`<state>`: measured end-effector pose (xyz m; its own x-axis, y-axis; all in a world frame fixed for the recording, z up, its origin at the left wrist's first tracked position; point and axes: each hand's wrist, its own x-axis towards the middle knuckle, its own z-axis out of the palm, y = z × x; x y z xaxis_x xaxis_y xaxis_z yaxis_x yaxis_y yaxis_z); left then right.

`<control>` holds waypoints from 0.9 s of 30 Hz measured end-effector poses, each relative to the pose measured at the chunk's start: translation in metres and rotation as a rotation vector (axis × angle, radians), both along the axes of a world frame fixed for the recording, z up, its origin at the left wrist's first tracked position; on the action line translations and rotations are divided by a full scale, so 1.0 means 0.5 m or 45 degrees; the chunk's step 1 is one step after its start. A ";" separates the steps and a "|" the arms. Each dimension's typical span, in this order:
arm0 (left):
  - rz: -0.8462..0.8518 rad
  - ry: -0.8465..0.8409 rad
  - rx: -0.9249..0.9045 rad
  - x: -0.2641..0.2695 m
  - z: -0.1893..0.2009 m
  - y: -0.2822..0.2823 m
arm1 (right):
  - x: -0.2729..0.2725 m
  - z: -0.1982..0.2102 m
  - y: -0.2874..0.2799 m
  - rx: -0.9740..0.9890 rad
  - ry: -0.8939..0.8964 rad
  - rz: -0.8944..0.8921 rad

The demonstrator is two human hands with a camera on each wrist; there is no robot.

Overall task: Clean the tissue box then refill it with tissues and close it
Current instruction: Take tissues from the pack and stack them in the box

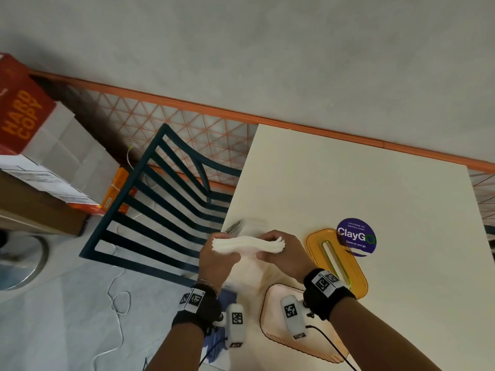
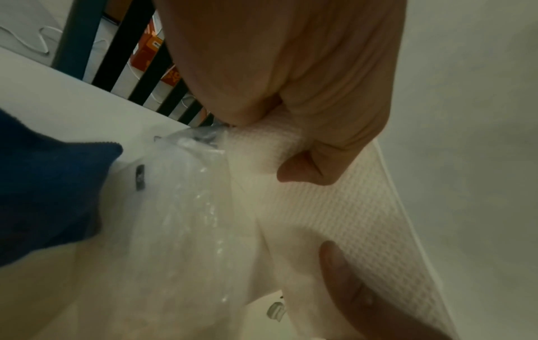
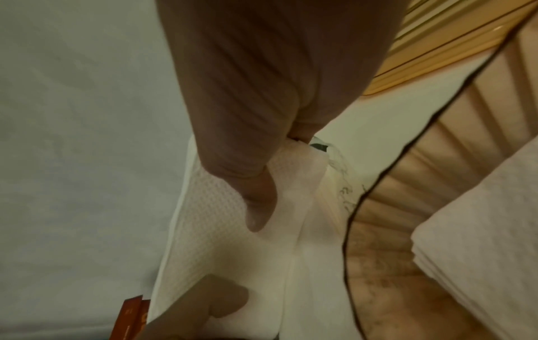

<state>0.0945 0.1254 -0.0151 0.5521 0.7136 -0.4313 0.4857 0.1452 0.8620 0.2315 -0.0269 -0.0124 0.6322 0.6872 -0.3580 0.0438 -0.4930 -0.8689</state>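
Both hands hold one stack of white embossed tissues (image 1: 247, 245) level above the table's left edge. My left hand (image 1: 218, 257) grips its left end, thumb on the underside (image 2: 305, 170). My right hand (image 1: 278, 251) grips the right end (image 3: 232, 230). The clear plastic wrapper (image 2: 180, 207) hangs loose beneath the stack. The ribbed peach tissue box (image 1: 300, 341) stands open near me, under my right wrist. Another white tissue stack (image 3: 480, 241) seems to lie inside it. The orange lid (image 1: 337, 261) with its slot lies flat on the table beyond the box.
A purple ClayGo sticker (image 1: 356, 236) sits beside the lid. A blue cloth (image 2: 43, 184) lies at the table's near left corner. A dark slatted chair (image 1: 160, 196) stands left of the table (image 1: 348, 183). Cardboard boxes (image 1: 40, 156) and a white cable (image 1: 117, 303) are on the floor.
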 end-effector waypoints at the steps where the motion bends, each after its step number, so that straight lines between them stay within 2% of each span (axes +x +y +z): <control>1: 0.023 -0.005 -0.023 -0.001 0.004 0.001 | 0.002 0.006 -0.001 0.011 0.013 -0.014; 7: 0.049 -0.086 -0.033 -0.003 0.070 -0.010 | -0.002 0.080 -0.035 0.175 0.180 -0.069; 9: 0.007 -0.124 -0.129 -0.010 0.102 -0.018 | -0.003 0.120 -0.061 0.217 0.278 -0.107; 14: -0.321 -0.134 -0.326 -0.022 0.170 -0.069 | -0.011 0.192 -0.171 0.231 0.465 -0.127; 18: -0.578 0.087 -0.315 -0.036 0.143 -0.122 | -0.041 0.163 -0.282 -0.013 0.505 -0.082; 21: -0.692 0.253 -0.224 -0.048 0.107 -0.158 | -0.071 0.140 -0.342 -0.172 0.479 -0.106; 25: -0.807 0.461 0.169 -0.042 0.089 -0.216 | -0.102 0.120 -0.355 -0.540 0.087 -0.136; 27: -0.818 0.529 0.290 -0.032 0.091 -0.241 | -0.109 0.107 -0.343 -0.659 -0.019 -0.170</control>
<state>0.0783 0.0051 0.0304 0.7112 0.4056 -0.5741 0.7027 -0.4299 0.5669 0.1771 -0.1985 0.0413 0.7096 0.3362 -0.6193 -0.0382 -0.8592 -0.5103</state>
